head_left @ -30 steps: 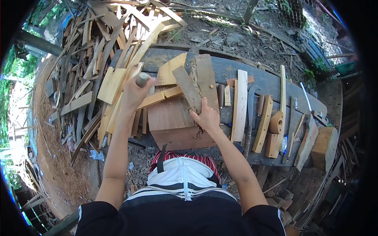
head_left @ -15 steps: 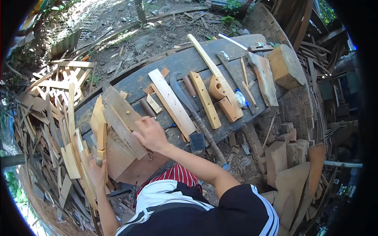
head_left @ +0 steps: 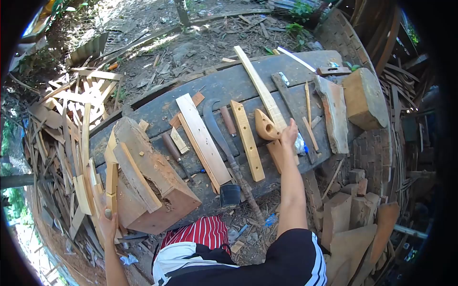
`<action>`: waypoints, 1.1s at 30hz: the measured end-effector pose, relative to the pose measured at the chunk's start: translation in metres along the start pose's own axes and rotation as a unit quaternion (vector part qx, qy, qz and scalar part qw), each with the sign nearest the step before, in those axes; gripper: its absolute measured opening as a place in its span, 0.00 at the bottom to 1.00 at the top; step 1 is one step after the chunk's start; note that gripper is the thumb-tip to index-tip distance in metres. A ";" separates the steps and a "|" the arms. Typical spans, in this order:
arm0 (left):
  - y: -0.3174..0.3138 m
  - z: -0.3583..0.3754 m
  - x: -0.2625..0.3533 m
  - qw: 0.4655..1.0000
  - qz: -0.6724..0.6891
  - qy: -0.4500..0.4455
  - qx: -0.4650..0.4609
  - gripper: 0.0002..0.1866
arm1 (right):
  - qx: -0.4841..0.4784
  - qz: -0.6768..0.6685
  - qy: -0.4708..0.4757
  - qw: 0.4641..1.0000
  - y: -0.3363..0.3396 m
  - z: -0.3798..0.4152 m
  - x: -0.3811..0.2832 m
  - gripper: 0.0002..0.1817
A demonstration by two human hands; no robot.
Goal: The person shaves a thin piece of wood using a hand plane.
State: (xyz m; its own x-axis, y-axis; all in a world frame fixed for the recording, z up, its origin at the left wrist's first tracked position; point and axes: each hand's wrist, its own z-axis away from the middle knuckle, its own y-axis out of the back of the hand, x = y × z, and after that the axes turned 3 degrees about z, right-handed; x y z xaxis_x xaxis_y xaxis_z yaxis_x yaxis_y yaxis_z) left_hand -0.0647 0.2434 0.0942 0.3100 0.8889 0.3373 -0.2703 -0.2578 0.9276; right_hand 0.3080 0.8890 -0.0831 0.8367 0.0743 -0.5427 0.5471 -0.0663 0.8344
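Note:
At the left, my left hand (head_left: 108,226) is closed on a narrow notched wooden piece (head_left: 111,183), held upright beside a large rough timber block (head_left: 157,209). A small greyish round end (head_left: 108,213) shows at its thumb. My right hand (head_left: 289,136) is closed over the near part of a long pale wooden strip (head_left: 257,81) on the bench; some of its fingers are hidden. Touching the strip's left side is a carved wooden piece with a round hole (head_left: 265,125). Just right of the hand lies a clear plastic bag with a blue part (head_left: 300,145).
On the dark bench (head_left: 167,102) lie a sickle-like curved blade (head_left: 214,124), a drilled wooden bar (head_left: 248,143), a pale board (head_left: 200,138) and brown cylindrical handles (head_left: 228,120). A thick block (head_left: 365,97) stands at the right end. Scrap wood (head_left: 71,157) is piled left.
My right hand has moved from the large timber block across the bench to the long strip. My left hand stays on the notched piece. The view has shifted slightly.

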 end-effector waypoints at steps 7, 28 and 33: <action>-0.002 0.004 0.018 0.999 -0.017 0.035 0.007 0.23 | -0.233 0.146 -0.093 0.957 -0.017 -0.032 0.042 0.39; -0.003 0.004 -0.071 0.993 0.100 0.050 0.045 0.18 | 0.162 0.212 0.344 0.900 0.130 0.125 -0.095 0.06; 0.025 0.012 -0.129 0.994 -0.008 0.091 0.056 0.18 | 0.018 0.037 0.430 0.902 0.117 0.232 -0.161 0.10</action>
State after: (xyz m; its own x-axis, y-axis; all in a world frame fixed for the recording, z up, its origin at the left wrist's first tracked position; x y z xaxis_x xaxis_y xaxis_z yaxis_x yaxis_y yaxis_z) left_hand -0.1011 0.1175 0.0760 0.1403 0.9445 0.2972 -0.1611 -0.2744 0.9480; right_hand 0.2434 0.6389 0.0797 0.5490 0.8120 -0.1980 0.5047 -0.1332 0.8530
